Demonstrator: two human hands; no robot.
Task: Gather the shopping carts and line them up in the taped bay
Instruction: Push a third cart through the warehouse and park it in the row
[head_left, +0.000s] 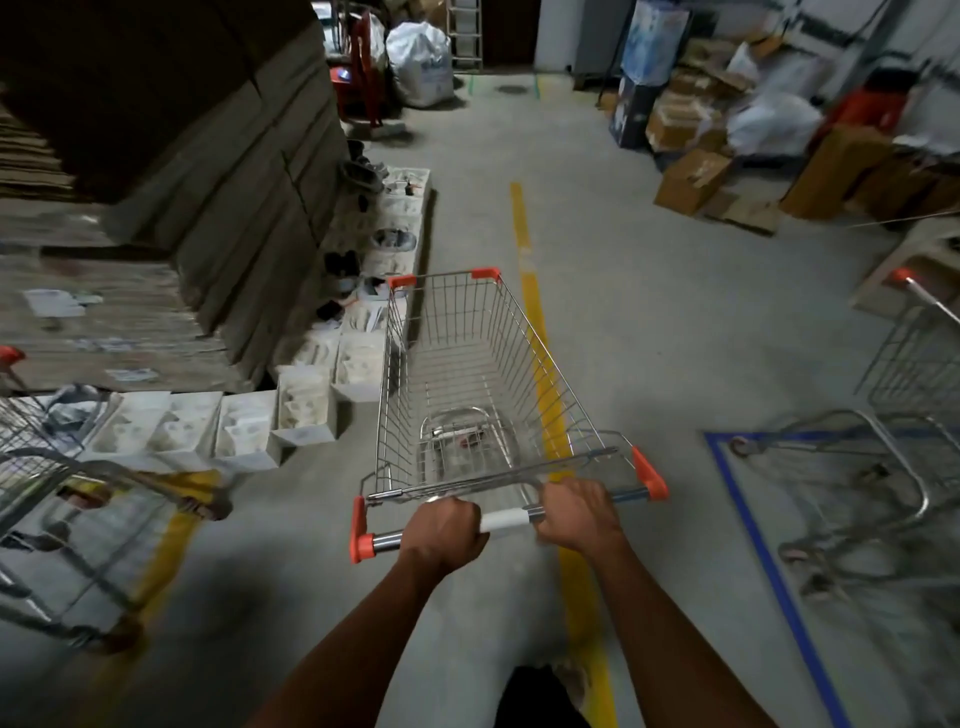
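Note:
An empty wire shopping cart (467, 374) with orange corner caps stands in front of me, over a yellow floor line (537, 332). My left hand (444, 535) and my right hand (576, 514) both grip its handle bar, either side of a white sleeve. A second cart (883, 441) stands at the right, inside the blue taped bay (753, 530). A third cart (67, 509) is at the left edge, partly cut off.
Stacked flattened cardboard (171, 218) rises at the left, with a row of white foam trays (363, 332) along its foot. Cardboard boxes (696, 176) and white bags (421, 57) crowd the back and right. Bare concrete floor runs ahead between them.

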